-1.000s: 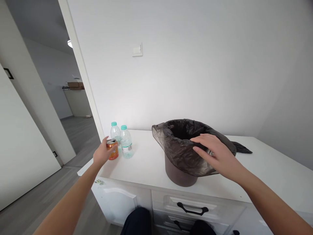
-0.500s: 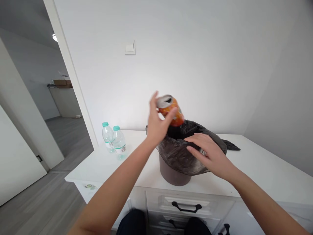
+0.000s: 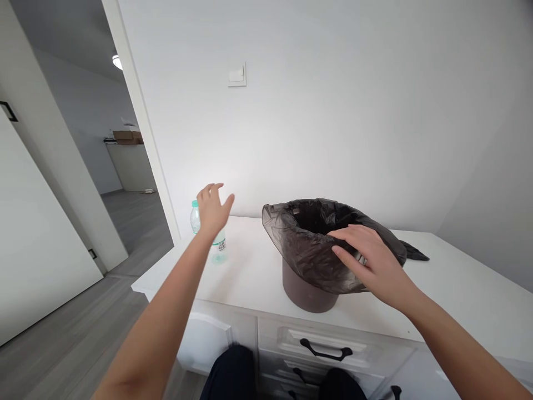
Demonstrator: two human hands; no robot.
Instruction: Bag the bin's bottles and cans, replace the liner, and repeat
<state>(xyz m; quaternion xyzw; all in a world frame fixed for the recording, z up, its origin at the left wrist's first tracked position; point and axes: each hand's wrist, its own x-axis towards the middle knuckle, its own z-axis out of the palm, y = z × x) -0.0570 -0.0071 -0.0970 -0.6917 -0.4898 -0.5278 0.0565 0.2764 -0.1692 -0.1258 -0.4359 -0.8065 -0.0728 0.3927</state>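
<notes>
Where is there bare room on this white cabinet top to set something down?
One patch lies between the clear plastic bottles and the brown trash bin; a larger one is right of the black bin liner, past its loose end. Crowded: the bottles, partly hidden by the left hand, and the bin's mouth, where the right hand touches the liner.

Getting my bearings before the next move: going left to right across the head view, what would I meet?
White door → brown box → rear bottle → left hand → bin → right hand → bag's trailing end.
</notes>
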